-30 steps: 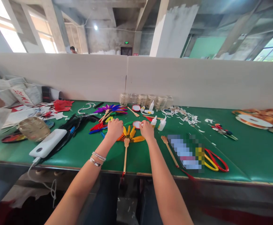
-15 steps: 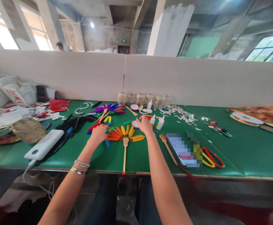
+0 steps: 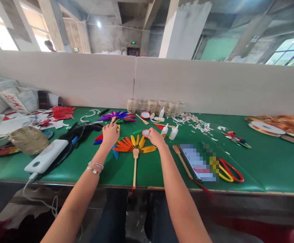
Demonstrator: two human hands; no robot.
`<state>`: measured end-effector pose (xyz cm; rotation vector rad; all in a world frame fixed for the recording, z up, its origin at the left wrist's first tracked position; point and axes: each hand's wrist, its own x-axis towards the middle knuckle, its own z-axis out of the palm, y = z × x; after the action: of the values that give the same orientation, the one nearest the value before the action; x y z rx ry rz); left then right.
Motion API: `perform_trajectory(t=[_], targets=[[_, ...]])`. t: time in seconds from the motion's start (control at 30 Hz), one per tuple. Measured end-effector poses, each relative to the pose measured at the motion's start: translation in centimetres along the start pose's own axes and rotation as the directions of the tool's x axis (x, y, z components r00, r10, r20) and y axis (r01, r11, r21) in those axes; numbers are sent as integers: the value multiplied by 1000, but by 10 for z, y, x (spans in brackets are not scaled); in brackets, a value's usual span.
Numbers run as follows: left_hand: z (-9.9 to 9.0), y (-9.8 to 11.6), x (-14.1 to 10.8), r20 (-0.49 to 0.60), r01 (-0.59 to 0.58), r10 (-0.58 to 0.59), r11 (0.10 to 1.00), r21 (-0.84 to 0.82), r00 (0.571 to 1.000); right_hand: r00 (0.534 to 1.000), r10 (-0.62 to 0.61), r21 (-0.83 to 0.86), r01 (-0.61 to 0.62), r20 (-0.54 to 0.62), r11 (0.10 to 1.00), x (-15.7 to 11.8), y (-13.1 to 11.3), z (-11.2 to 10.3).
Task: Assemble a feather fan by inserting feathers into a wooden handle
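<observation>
My left hand (image 3: 111,135) is over the small loose feathers left of centre, fingers bent down and closed. A bit of yellow feather (image 3: 118,127) shows by its fingertips; what they grip is hidden. My right hand (image 3: 156,137) has its fingers pinched together at the edge of a red-rimmed white lid (image 3: 145,132). Anything in that pinch is too small to make out. Between my forearms lies a fan of orange and yellow feathers (image 3: 135,143) on a wooden handle (image 3: 135,168) with a red cord. Blue and red feathers (image 3: 115,154) lie beside my left hand.
White squeeze bottles (image 3: 173,132) stand right of my right hand. A phone (image 3: 196,162), a wooden stick (image 3: 182,162) and scissors (image 3: 231,170) lie at right. Glass jars (image 3: 152,107) line the partition. A power bank (image 3: 46,156) and black feathers (image 3: 73,135) are at left.
My left hand has moved forward and slightly right, covering the yellow feathers. My right hand has shifted slightly and its fingers now rest at the lid's right edge.
</observation>
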<state>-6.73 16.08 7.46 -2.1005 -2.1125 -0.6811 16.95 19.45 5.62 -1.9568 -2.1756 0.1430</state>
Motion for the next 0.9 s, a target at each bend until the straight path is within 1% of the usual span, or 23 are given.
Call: perform_trajectory(t=[0.1, 0.2, 0.3, 0.43, 0.73, 0.9], targets=[[17, 3, 0, -86, -42, 38, 998, -45, 996, 998, -40, -42, 43, 56, 998, 4, -1, -4], [28, 0, -1, -88, -58, 52, 996, -75, 995, 991, -43, -88, 54, 128, 995, 12, -3, -8], [32, -7, 0, -90, -54, 45, 993, -102, 995, 980, -33, -131, 59, 196, 990, 20, -5, -9], [32, -16, 4, -97, 13, -26, 991, -133, 995, 966, -57, -160, 100, 253, 982, 25, -5, -4], [33, -20, 8, -93, 34, -49, 987, -160, 994, 951, -129, -254, 203, 279, 946, 30, -2, -2], [34, -22, 9, -72, 28, -41, 986, -167, 997, 952, -168, -301, 243, 255, 922, 33, -1, 2]])
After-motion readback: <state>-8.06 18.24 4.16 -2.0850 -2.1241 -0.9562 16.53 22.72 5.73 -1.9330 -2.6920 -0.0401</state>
